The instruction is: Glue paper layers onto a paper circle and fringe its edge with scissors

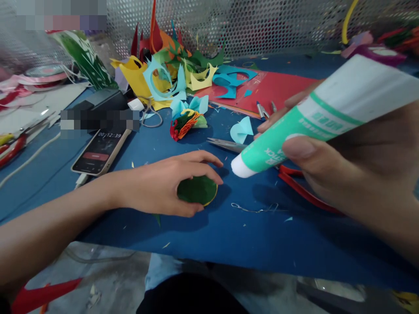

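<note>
Head view: nearest us, on the near side of the green disc (196,190), the edge of a blue table (216,240) crosses above our lap (196,292). Our left hand (178,181) holds the disc itself low over the tabletop, thumb at its near rim and fingers curled round the far one, pinching it between them. To the right of the disc our right hand (356,170) grips a green and white tube (310,117), the thumb pressed along its side and the other fingers behind it, mostly hidden from us. The tube's white tip (241,168) points down toward the disc, apart from it. Also right of the disc lies a thin twisted strand (255,210). Scissors (225,144) with red handles lie beyond and to the right of the disc, partly covered by the tube. Left of the disc, past our forearm, we see a phone (101,150) with its timer at 00:12:39. Beyond the disc sits a small paper flower (188,120); farther beyond it, paper scraps (131,76) are heaped beside a red sheet (278,89), before a perforated metal panel (262,26).
</note>
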Tool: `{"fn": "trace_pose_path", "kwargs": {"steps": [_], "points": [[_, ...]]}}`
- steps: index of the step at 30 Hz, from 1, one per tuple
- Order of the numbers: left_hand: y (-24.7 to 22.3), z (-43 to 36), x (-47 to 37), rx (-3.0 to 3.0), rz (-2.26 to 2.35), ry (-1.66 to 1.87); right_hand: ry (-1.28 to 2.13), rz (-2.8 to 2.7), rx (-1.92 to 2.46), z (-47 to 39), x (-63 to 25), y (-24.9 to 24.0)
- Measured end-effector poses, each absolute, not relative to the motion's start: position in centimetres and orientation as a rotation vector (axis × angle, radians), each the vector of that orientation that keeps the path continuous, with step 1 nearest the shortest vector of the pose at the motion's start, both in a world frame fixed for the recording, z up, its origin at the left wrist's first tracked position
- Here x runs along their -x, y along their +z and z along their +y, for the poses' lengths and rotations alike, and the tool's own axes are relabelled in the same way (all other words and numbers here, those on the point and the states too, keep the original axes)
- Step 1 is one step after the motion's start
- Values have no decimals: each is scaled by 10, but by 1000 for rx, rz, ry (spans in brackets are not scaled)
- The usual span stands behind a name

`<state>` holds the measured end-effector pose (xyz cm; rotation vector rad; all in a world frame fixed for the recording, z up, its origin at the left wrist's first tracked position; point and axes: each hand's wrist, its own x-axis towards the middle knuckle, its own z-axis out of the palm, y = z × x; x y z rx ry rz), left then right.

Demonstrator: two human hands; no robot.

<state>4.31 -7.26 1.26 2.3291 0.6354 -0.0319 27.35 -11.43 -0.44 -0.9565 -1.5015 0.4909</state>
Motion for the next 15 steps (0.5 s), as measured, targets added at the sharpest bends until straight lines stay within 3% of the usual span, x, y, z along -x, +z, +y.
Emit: {"fn": "trace_pose_path", "kwargs": {"steps": [4,8,15], "points": [[22,-79,-42,-2344,543,-43,485,-1492,985,-114,-273,-4],[16,-80,-44,-2528,819,131,506,-1455,1007,-115,-272,-4],[12,-83,-43,-2547,913,10,512,-1439,971,-115,-273,-6]]}}
